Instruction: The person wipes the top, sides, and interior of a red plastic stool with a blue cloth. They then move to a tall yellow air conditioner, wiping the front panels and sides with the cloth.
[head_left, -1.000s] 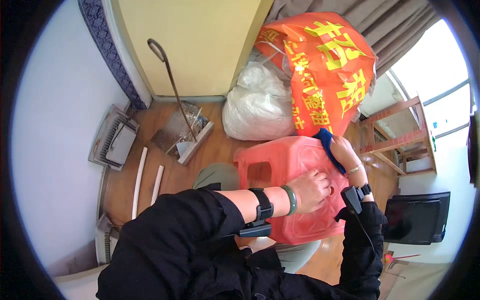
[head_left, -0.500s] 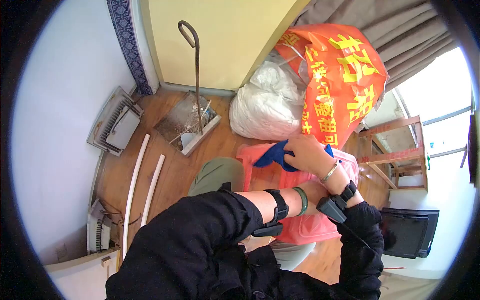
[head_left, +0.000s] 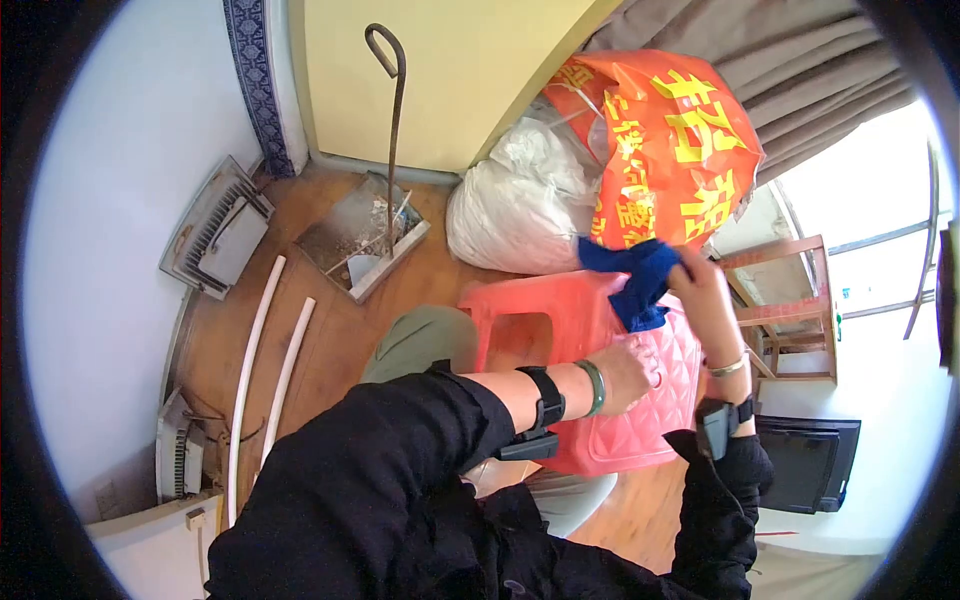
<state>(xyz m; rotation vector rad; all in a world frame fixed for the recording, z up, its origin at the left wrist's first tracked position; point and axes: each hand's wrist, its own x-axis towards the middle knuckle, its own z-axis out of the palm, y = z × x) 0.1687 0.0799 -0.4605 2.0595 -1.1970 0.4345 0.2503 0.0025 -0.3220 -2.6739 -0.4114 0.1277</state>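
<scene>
A pink plastic stool with a diamond-quilted seat stands in front of my knees. My left hand, a green bangle at its wrist, is on the stool with its fingers curled against it. Above the far part of the seat, my right hand pinches a dark blue cloth. The cloth hangs bunched from the fingers, its loose ends spread to the left and down. The right hand is slightly blurred.
Past the stool are a white plastic bag and an orange-red banner bundle. To the left lie a long-handled dustpan with debris, and white pipes. A wooden frame and a black television are at right.
My right hand has moved right, away from my left wrist, carrying the blue cloth with it. My left hand and the quilted seat now show. The view has shifted slightly.
</scene>
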